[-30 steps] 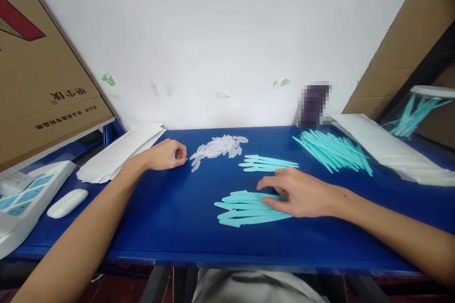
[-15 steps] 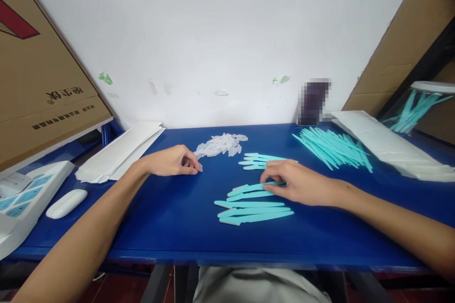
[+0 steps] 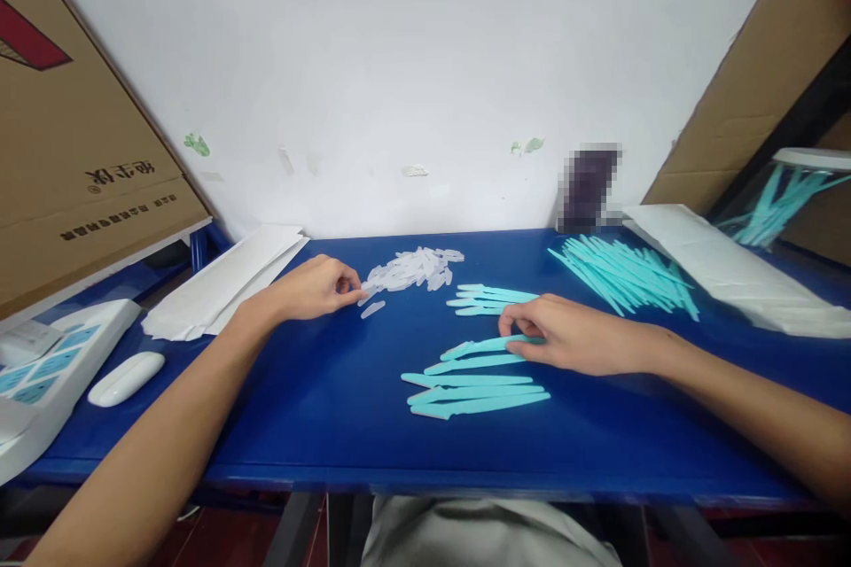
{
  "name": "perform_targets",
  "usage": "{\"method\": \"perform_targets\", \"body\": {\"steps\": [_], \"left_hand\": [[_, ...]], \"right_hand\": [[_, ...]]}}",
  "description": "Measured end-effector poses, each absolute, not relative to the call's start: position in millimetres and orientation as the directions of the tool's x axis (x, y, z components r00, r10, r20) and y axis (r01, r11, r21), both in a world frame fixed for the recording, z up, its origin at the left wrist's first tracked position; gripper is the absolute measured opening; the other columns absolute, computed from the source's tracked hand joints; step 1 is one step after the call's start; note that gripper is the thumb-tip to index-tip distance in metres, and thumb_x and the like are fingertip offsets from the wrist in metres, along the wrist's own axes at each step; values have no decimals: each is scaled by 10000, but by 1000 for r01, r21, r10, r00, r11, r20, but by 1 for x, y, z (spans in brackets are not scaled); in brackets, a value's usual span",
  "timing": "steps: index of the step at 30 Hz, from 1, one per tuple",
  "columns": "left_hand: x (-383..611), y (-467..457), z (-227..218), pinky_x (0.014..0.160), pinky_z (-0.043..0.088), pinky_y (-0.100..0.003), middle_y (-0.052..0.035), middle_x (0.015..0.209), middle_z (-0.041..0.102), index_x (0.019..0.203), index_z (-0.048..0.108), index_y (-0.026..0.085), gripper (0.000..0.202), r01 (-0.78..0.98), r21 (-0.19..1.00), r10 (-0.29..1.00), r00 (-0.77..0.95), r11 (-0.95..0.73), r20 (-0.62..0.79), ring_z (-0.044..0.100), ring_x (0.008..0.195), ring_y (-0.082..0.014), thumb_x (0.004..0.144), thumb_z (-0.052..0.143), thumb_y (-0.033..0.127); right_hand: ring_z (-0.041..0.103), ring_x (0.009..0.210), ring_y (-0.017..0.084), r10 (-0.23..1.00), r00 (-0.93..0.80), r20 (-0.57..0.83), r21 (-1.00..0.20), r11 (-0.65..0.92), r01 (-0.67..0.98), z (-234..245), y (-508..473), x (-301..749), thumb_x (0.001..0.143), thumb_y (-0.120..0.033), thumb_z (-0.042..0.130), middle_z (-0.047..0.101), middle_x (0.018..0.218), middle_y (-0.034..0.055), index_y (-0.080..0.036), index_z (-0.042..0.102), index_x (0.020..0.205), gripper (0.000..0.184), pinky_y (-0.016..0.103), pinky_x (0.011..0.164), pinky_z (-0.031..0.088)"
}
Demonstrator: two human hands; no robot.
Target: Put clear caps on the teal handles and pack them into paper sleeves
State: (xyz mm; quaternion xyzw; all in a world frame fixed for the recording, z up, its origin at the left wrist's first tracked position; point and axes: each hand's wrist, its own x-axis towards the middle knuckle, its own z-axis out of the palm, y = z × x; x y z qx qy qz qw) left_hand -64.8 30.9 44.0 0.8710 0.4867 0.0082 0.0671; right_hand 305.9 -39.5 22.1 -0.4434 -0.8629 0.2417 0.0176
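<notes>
My left hand (image 3: 317, 288) rests on the blue table (image 3: 319, 407) with fingers curled in a pinch at the near edge of a pile of small clear plastic caps (image 3: 412, 270); whether a cap is between the fingertips I cannot make out. One loose cap (image 3: 372, 309) lies just beside it. My right hand (image 3: 568, 337) pinches the end of a teal plastic stick (image 3: 482, 345) at the top of a row of several teal sticks (image 3: 475, 385). Another small group of teal sticks (image 3: 488, 299) lies just behind.
A big heap of teal sticks (image 3: 625, 275) lies at the back right beside white bags (image 3: 724, 275). White bags (image 3: 222, 283) lie at the back left, with a white mouse (image 3: 125, 378) and a white device (image 3: 40, 363). Cardboard leans on both sides.
My left hand reached right to the cap pile and pulled back a little. My right hand slid from the near row up to its top stick and pinched its end.
</notes>
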Motion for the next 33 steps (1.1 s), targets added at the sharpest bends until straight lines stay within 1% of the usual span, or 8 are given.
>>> {"method": "perform_targets", "body": {"steps": [5, 9, 12, 16, 19, 24, 30, 33], "left_hand": [[-63, 35, 36, 588, 365, -265, -32, 731, 713, 867, 760, 211, 353, 860, 108, 855, 509, -499, -97, 620, 647, -171, 897, 566, 504], [-63, 34, 39, 588, 387, -248, -23, 728, 699, 863, 733, 199, 290, 843, 188, 837, 531, -505, -133, 605, 632, -156, 878, 587, 449], [-62, 30, 42, 590, 400, -244, -15, 724, 684, 820, 689, 196, 282, 818, 250, 814, 561, -517, -151, 596, 629, -151, 869, 599, 459], [-58, 27, 43, 601, 407, -248, -16, 727, 675, 815, 625, 193, 217, 789, 297, 797, 591, -537, -127, 602, 642, -156, 865, 604, 403], [-58, 25, 42, 618, 417, -255, -38, 814, 698, 913, 628, 185, 165, 759, 327, 774, 623, -563, -116, 614, 676, -163, 869, 583, 337], [-58, 20, 47, 724, 458, -268, -72, 969, 722, 986, 747, 185, 263, 747, 253, 743, 656, -614, -133, 651, 810, -185, 895, 512, 264], [-54, 15, 48, 723, 469, -273, -66, 965, 729, 923, 783, 219, 277, 765, 224, 749, 641, -604, -168, 664, 851, -202, 900, 615, 438], [-50, 16, 44, 735, 471, -288, -68, 972, 734, 930, 782, 226, 265, 747, 225, 736, 661, -625, -147, 666, 860, -206, 922, 602, 421]], "right_hand": [[507, 773, 202, 753, -643, -140, -405, 548, 731, 23, -38, 310, 913, -432, 506, 597, 841, 33, -214, 596, 950, 239, 313, 707, 344], [501, 845, 243, 755, -640, -141, -346, 568, 747, 21, -36, 311, 873, -410, 538, 585, 774, 33, -223, 610, 886, 201, 355, 795, 339], [504, 820, 240, 775, -621, -116, -332, 559, 760, 15, -34, 312, 861, -411, 557, 553, 691, 21, -227, 601, 838, 191, 333, 747, 348], [422, 582, 158, 769, -632, -95, -378, 559, 738, 11, -34, 312, 894, -390, 529, 493, 599, -25, -225, 573, 854, 175, 293, 599, 320], [451, 595, 146, 746, -664, -52, -372, 602, 706, 13, -35, 310, 892, -327, 530, 578, 738, 7, -212, 580, 872, 127, 288, 581, 329], [560, 823, 224, 688, -726, 24, -287, 700, 654, 18, -35, 311, 968, -383, 464, 627, 919, 74, -206, 596, 956, 221, 341, 729, 410], [605, 822, 228, 705, -697, 132, -238, 705, 668, 12, -27, 317, 1020, -374, 408, 673, 918, 87, -193, 635, 1011, 291, 355, 747, 441], [645, 905, 221, 678, -700, 226, -270, 734, 624, 8, -23, 318, 1033, -341, 397, 697, 1043, 108, -182, 648, 1163, 325, 343, 783, 473]]}}
